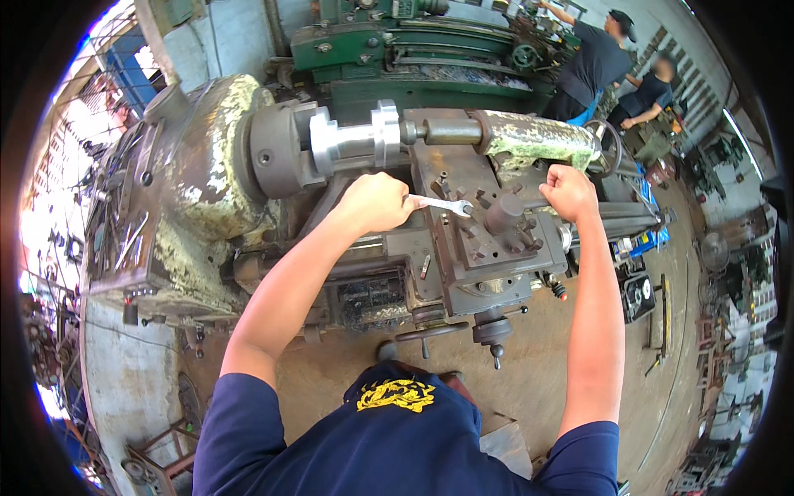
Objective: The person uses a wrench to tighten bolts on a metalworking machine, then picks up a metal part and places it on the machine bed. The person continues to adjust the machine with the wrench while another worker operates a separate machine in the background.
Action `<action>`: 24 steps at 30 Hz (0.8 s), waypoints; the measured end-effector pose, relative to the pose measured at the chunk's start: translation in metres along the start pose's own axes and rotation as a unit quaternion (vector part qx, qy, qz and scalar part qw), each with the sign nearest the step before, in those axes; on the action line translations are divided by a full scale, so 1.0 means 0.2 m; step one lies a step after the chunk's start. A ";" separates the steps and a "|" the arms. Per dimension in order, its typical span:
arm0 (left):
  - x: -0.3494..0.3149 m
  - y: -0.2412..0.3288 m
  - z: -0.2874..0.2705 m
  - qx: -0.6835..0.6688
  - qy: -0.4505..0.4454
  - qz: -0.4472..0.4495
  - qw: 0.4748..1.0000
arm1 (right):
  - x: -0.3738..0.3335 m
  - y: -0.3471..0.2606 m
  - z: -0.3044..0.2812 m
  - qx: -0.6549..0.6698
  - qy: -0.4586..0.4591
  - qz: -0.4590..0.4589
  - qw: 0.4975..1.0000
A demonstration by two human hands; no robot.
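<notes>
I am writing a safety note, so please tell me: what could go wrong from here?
The wrench in the left hand could slip at the tool post, knocking the hand against metal. That bare hand is also near the shiny workpiece mounted at the chuck; if the workpiece turned, it might strike the hand.

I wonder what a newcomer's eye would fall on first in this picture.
Probably the shiny metal workpiece, mounted between the chuck and the tailstock. Just below it, the left hand holds a wrench, its open end by the tool post. Farther right, the right hand grips a dark handle.
</notes>
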State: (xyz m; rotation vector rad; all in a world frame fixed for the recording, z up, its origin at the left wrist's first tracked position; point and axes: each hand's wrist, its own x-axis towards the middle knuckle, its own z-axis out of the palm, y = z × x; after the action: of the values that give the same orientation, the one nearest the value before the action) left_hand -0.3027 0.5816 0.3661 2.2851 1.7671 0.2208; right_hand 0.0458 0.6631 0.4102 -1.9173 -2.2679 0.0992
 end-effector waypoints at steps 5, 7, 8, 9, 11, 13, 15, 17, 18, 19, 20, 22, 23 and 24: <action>-0.05 0.02 0.02 0.039 0.047 -0.018 0.998 | 0.00 0.02 0.02 0.011 0.003 0.000 1.000; -0.08 0.03 0.04 0.057 0.110 0.003 0.992 | 0.00 0.03 0.03 0.022 0.042 -0.033 0.998; -0.09 0.04 0.04 0.057 0.105 -0.006 0.993 | 0.00 0.04 0.04 0.020 0.048 -0.036 0.998; -0.10 0.06 0.05 0.053 0.128 -0.017 0.990 | 0.01 0.04 0.04 0.021 0.054 -0.041 0.998; -0.10 0.08 0.05 0.049 0.104 -0.063 0.991 | 0.02 0.04 0.04 0.003 0.026 -0.030 0.999; -0.10 0.11 0.04 0.065 0.085 -0.099 0.989 | 0.02 0.04 0.03 0.012 0.026 -0.027 0.999; -0.10 0.12 0.04 0.087 0.081 -0.123 0.985 | 0.01 0.03 0.02 -0.007 0.025 -0.027 0.999; -0.10 0.13 0.04 0.088 0.101 -0.119 0.984 | 0.00 0.03 0.01 -0.007 0.040 -0.051 0.998; -0.09 0.12 0.03 0.092 0.089 -0.116 0.985 | 0.00 0.03 0.00 -0.006 0.035 -0.043 0.998; -0.09 0.12 0.03 0.080 0.093 -0.116 0.986 | 0.00 0.03 0.01 0.004 0.040 -0.050 0.998; -0.08 0.11 0.02 0.078 0.077 -0.111 0.988 | 0.00 0.03 0.00 0.000 0.035 -0.053 0.998; -0.07 0.11 0.01 0.073 0.064 -0.105 0.990 | 0.00 0.03 0.00 0.001 0.032 -0.047 0.998; -0.07 0.11 0.02 0.080 0.065 -0.108 0.989 | -0.01 0.03 0.00 0.001 0.033 -0.046 0.998; -0.06 0.11 0.01 0.084 0.070 -0.109 0.988 | -0.01 0.03 0.00 -0.001 0.026 -0.037 0.999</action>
State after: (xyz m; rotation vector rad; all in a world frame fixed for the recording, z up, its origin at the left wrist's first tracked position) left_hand -0.2848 0.5641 0.3698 2.2102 2.1645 0.2016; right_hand 0.0526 0.6628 0.4090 -1.8127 -2.3026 0.0360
